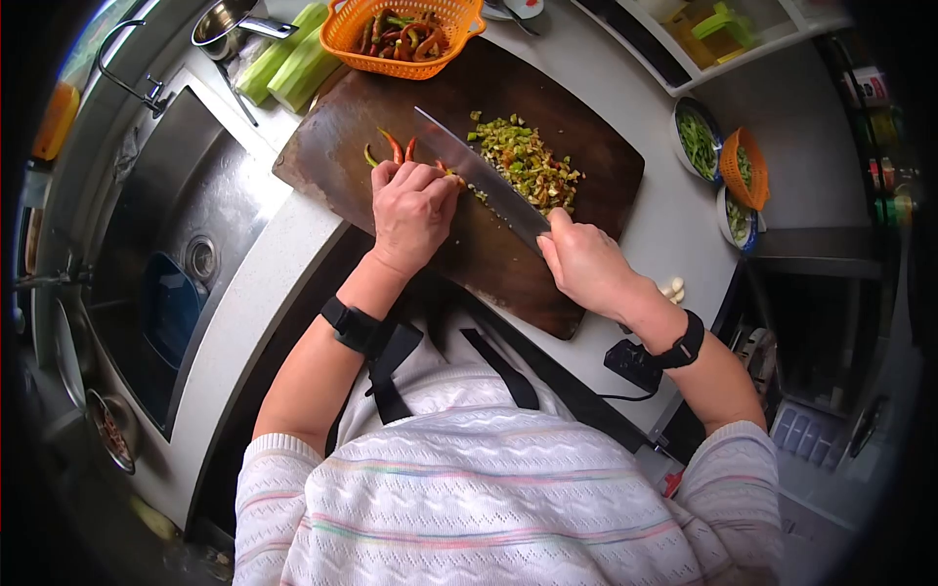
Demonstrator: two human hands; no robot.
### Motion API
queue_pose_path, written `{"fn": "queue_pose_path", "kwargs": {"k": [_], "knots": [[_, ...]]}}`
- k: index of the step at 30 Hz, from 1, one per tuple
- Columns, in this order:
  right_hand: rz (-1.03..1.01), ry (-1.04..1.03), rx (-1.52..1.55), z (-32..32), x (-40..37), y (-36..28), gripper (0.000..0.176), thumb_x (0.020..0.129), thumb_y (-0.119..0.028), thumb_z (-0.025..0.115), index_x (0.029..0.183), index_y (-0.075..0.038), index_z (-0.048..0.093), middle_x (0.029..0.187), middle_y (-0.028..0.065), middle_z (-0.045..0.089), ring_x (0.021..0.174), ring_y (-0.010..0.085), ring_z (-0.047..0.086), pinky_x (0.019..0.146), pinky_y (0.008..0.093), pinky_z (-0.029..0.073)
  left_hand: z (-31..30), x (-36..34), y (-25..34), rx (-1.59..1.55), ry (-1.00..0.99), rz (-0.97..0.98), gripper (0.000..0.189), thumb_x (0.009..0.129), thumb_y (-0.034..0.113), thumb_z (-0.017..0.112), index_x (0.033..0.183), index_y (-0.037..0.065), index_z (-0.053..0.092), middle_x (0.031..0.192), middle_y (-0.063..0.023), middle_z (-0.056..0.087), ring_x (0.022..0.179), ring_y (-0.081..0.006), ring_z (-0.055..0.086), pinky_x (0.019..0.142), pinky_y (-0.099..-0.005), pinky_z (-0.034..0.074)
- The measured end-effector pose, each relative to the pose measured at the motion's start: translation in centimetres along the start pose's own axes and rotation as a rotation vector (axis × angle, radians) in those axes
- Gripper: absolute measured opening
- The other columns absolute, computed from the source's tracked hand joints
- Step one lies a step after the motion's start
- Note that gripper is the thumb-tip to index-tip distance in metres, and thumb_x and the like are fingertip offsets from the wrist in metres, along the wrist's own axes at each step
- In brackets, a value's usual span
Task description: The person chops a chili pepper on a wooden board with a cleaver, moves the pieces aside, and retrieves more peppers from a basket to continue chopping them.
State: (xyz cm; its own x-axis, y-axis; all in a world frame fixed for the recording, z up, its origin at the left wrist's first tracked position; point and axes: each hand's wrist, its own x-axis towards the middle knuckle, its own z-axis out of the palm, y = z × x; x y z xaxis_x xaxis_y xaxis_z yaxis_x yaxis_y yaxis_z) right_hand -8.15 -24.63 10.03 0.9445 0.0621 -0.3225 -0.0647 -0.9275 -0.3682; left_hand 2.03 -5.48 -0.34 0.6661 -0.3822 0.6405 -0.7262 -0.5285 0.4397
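On the cutting board [337,132], left hand [412,207] pins chili peppers [396,146], right hand [584,262] clenches the knife [479,176] mid-slice; next cut likely requires the left hand drawn back.

An orange plastic basket [391,66] of red and green peppers is sitting beyond the board, with pale green peeled stalks [288,63] lying just beside it. A stainless steel sink [156,186] is lying at the left. White garlic cloves [674,288] are resting on the white countertop [674,220].
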Motion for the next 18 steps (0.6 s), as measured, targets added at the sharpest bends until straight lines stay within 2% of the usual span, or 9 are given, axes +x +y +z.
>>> {"fn": "queue_pose_path", "kwargs": {"k": [2,4,18], "knots": [[-0.002,0.028,-0.001,0.8,0.4,0.5,0.02,0.093,-0.016,0.049,0.089,0.003,0.044,0.071,0.0258,0.061,0.071,0.0461,0.06,0.065,0.053,0.048,-0.1,0.0,-0.1,0.011,-0.003,0.006,0.01,0.071,0.007,0.072,0.078,0.011,0.068,0.077,0.0004,0.062,0.077,-0.0181,0.059,0.08,-0.0351,0.04],[-0.005,0.048,0.121,0.9,0.6,1.4,0.021,0.093,-0.016,0.05,0.088,0.003,0.045,0.072,0.0259,0.061,0.072,0.046,0.06,0.065,0.0529,0.048,-0.1,0.2,0.0,0.003,0.008,0.014,0.01,0.071,0.006,0.072,0.078,0.01,0.067,0.077,0.0001,0.061,0.077,-0.0184,0.059,0.08,-0.0351,0.04],[-0.028,-0.058,0.081,-1.3,-0.2,1.2,0.022,0.092,-0.015,0.051,0.086,0.005,0.045,0.07,0.0265,0.06,0.07,0.0462,0.059,0.064,0.052,0.048,0.0,0.0,-0.2,-0.021,0.027,0.017,0.011,0.07,0.005,0.073,0.078,0.01,0.066,0.077,-0.0013,0.061,0.076,-0.0193,0.059,0.078,-0.0336,0.041]]}}
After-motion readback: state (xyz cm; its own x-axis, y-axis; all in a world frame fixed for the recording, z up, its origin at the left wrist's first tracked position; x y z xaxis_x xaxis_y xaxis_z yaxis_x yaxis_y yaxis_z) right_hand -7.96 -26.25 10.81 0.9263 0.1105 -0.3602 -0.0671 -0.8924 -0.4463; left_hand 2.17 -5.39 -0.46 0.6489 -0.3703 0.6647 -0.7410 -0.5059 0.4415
